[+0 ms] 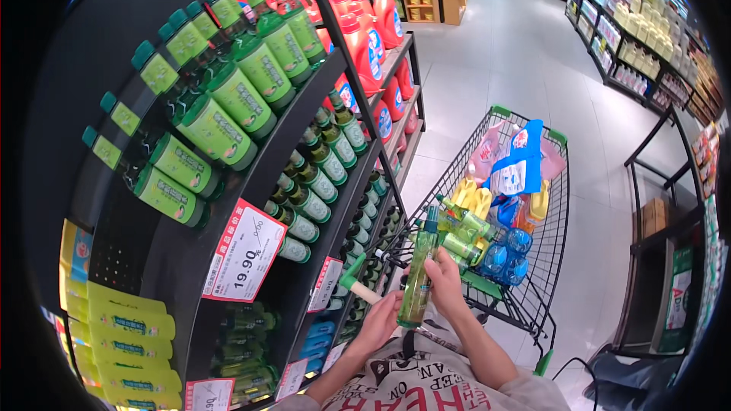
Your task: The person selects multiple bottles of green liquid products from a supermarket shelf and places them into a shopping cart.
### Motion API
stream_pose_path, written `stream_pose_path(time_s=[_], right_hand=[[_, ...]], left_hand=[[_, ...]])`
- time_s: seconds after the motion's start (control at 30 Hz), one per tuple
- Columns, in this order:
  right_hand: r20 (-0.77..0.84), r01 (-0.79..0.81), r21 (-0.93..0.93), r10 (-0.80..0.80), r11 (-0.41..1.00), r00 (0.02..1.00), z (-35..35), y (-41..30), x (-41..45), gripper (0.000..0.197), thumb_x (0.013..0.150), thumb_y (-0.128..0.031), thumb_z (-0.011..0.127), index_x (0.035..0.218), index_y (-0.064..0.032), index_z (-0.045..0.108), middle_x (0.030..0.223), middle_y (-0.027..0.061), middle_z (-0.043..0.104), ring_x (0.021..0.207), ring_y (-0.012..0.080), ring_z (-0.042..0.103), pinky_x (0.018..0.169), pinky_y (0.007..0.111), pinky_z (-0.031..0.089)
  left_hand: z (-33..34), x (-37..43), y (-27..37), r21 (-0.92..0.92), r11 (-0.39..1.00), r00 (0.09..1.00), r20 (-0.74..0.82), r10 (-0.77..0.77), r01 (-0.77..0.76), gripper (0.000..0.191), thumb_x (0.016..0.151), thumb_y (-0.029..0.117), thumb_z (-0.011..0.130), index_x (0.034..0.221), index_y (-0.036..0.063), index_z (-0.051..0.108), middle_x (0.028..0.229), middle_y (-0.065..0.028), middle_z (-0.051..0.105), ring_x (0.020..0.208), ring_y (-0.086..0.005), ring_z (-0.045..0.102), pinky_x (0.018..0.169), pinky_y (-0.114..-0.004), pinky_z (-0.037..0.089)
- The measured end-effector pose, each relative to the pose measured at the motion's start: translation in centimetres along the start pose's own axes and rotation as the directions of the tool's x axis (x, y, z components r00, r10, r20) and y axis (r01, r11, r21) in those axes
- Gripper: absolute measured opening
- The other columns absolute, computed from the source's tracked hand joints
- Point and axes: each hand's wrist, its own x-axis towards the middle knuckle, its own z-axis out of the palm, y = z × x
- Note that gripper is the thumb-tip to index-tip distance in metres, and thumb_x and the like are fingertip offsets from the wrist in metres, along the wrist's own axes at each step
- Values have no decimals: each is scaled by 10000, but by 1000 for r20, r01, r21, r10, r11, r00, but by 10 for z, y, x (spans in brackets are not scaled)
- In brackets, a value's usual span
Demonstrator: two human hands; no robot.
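A slim green spray bottle [417,288] with a dark teal top stands nearly upright in front of my shirt. My right hand [446,284] grips it from the right, thumb across its front. At the bottle's lower left edge, the fingers of my left hand [378,322] touch it, their tips partly hidden behind it. Just beyond lies a wire shopping cart [557,228], its pale handle [365,292] partly covered by my left hand. Inside the cart are green bottles [460,248], blue-capped bottles [502,262], yellow bottles [471,194] and a blue packet [517,160].
On the left, a black shelf unit [268,142] holds large green bottles [245,85] and smaller dark bottles [314,182], with price cards [245,251]. Red detergent jugs [365,40] stand behind it. A black rack [657,182] and a person's trouser leg [628,379] are at the right.
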Motion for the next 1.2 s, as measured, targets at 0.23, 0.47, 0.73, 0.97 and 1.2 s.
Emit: stream_pose_path(time_s=[0.23,0.47,0.73,0.97,1.2], right_hand=[[-17,81,-103,-84,991,996,-11,6,6,155,936,-147,549,1017,-37,476,847,82,664,690,75,593,590,209,454],[-166,108,-110,-125,988,978,-25,16,5,163,961,-214,509,940,-57,547,691,-45,537,565,14,442,501,184,341],[-121,38,141,-21,989,992,-27,11,1,205,956,-224,504,1014,-43,582,778,-30,562,623,35,475,525,190,368],[-13,19,207,-17,978,1000,-28,14,2,259,955,-202,496,1099,7,551,906,47,617,753,98,587,628,235,485],[34,-27,244,19,969,999,-27,13,1,278,947,-199,508,1116,18,542,944,67,623,785,116,603,661,249,504]], left_hand=[[-3,16,-15,342,937,994,-104,-31,66,377,1010,250,359,1276,-13,409,1086,-64,563,950,-130,579,798,-282,484],[14,24,-16,132,990,999,-16,-48,50,368,1009,236,361,1281,-7,410,1122,-87,569,998,-155,581,886,-313,458],[9,23,-16,175,984,996,72,-57,43,405,1010,240,322,1321,-15,364,1216,-137,525,1084,-250,568,958,-400,438],[2,21,-19,120,992,997,71,-40,31,416,1004,245,344,1322,-24,364,1222,-134,518,1085,-252,564,959,-401,438],[1,17,-15,126,991,995,91,-44,33,442,999,270,367,1326,-27,359,1205,-152,533,1092,-261,563,959,-401,438]])
